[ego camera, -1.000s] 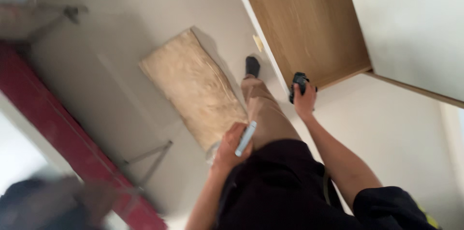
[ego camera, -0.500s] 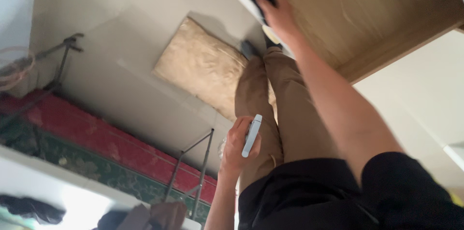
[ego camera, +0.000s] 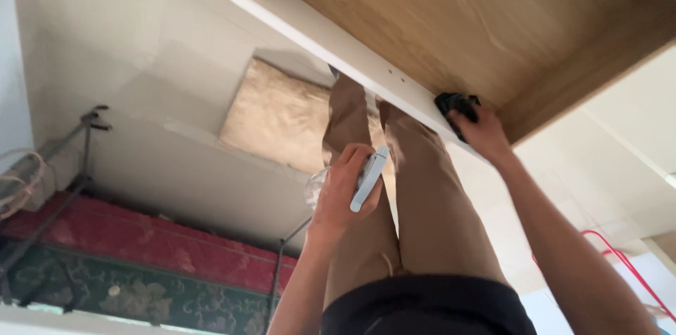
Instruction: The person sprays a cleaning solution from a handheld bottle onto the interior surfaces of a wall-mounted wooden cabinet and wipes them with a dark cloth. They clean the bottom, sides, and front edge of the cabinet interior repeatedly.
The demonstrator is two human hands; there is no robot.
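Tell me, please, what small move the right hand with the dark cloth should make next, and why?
Probably slide the dark cloth leftward along the white front edge of the wooden panel; the right hand presses it at the right end, with most of the edge lying leftward.

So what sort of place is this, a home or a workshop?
Probably a room in a home being fitted out: a bare wooden cabinet with a white edge, a pale tiled floor, and a red patterned cloth beside it.

A beige sack (ego camera: 278, 118) is laid on the tiled floor (ego camera: 162, 39); a red-and-green patterned mat (ego camera: 134, 264) is seen beside a metal frame (ego camera: 70, 166).
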